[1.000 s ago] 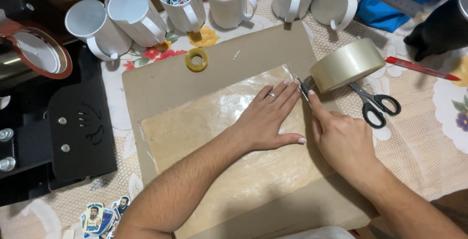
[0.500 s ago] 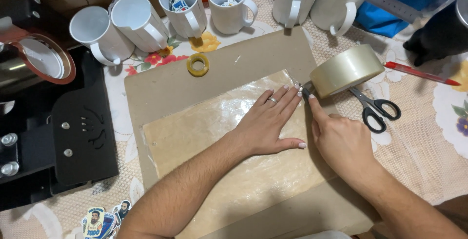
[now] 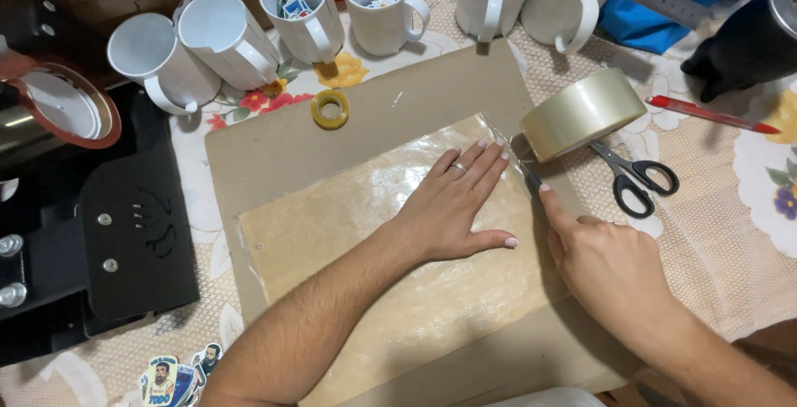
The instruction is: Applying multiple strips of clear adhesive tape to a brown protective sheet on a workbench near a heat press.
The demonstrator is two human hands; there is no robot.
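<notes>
The left hand [image 3: 452, 208] lies flat, fingers spread, pressing on a glossy, tape-covered tan paper sheet [image 3: 374, 266] near its upper right corner, a ring on one finger. The right hand [image 3: 610, 266] is loosely curled with its forefinger stretched out, the fingertip at the sheet's right edge beside a small dark blade-like tool [image 3: 530, 176] (what exactly it is I cannot tell), and it grips nothing that shows. The sheet rests on a larger brown cardboard board [image 3: 282, 145] on the floral lace-covered worktop [image 3: 722, 208]. Just above the right forefinger stands a wide roll of clear packing tape [image 3: 581, 115], tilted on its edge, touching the board's right side. Black-handled scissors [image 3: 635, 176] lie just right of it, with a red pen [image 3: 714, 114] farther out. A small yellow tape roll [image 3: 330, 110] sits on the board's upper part. White ceramic mugs [image 3: 224, 37] line the far edge, a black press machine [image 3: 91, 232] stands at the left.
</notes>
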